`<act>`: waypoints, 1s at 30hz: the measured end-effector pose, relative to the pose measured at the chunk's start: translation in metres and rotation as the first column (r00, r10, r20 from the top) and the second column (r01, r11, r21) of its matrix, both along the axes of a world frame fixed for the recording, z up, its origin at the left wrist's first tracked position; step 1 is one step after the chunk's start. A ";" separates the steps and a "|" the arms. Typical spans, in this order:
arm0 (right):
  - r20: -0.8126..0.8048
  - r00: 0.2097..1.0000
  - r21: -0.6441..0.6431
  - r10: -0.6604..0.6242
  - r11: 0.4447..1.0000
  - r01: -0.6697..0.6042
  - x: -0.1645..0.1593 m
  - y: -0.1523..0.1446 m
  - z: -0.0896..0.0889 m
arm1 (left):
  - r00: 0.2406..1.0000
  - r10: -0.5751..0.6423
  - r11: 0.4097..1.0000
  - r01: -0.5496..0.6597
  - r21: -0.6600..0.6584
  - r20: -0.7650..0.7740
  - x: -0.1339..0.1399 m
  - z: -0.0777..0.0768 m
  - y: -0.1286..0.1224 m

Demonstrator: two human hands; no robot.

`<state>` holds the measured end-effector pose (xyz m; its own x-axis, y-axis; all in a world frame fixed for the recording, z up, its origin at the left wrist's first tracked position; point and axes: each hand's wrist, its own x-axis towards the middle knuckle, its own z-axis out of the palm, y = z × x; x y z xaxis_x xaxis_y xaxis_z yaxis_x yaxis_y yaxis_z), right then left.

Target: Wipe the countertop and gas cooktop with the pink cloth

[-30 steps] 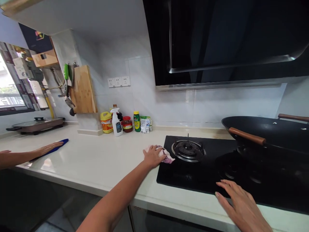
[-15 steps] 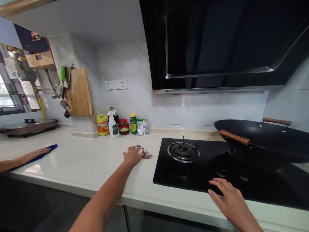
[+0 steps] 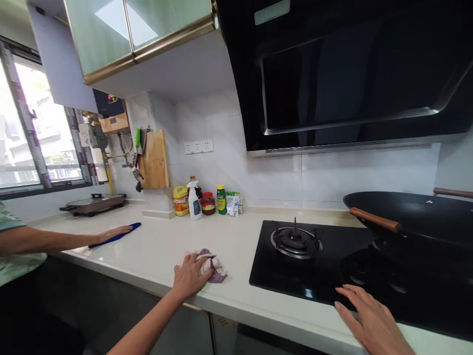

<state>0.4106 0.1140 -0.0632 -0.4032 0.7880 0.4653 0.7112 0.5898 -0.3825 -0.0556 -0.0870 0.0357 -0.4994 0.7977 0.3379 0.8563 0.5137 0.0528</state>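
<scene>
A crumpled purple and white cloth lies on the pale counter, left of the stove. Bent over its left part, the fingers of my left hand press and grip it against the surface. My right hand is at the front edge of the black gas stove, fingers stretched and thumb apart, holding nothing. Whether it touches the edge I cannot tell. Further left, another person's hand lies flat on a blue cloth on the same counter.
A large black wok with wooden handles sits on the stove's right side. Along the wall stand a spray bottle, a yellow jug, a red-lidded jar and a green bottle. The range hood overhangs the stove.
My left hand has drawn the cloth toward the counter's front edge. My view has swung left and up, showing more of the other person and the window. My right hand stays near the stove edge.
</scene>
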 end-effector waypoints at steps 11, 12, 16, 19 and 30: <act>-0.012 1.000 0.050 -0.004 0.999 0.005 0.003 0.003 -0.009 | 0.982 -0.186 0.981 0.188 -0.054 0.031 0.045 -0.006 -0.007; 0.005 1.000 0.024 0.002 1.000 -0.002 0.004 0.005 -0.009 | 0.982 -0.186 0.981 0.188 -0.055 0.036 0.041 -0.006 -0.003; 0.006 1.000 0.003 -0.011 1.000 0.011 0.004 0.003 -0.008 | 0.991 -0.127 0.991 0.128 -0.030 0.048 0.016 -0.007 0.025; -0.002 1.000 0.054 -0.023 0.998 0.023 0.003 0.001 -0.010 | 0.997 -0.065 0.998 0.066 -0.010 0.039 -0.002 -0.007 0.054; 0.075 0.995 0.036 -0.065 0.997 0.062 -0.005 -0.016 0.017 | 0.996 0.059 0.994 -0.052 -0.094 0.071 -0.016 0.009 0.156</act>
<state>0.4054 0.0983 -0.0466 -0.3884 0.7977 0.4613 0.7740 0.5541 -0.3065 -0.0712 0.0692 0.0443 -0.5644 0.7943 0.2247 0.8220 0.5657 0.0648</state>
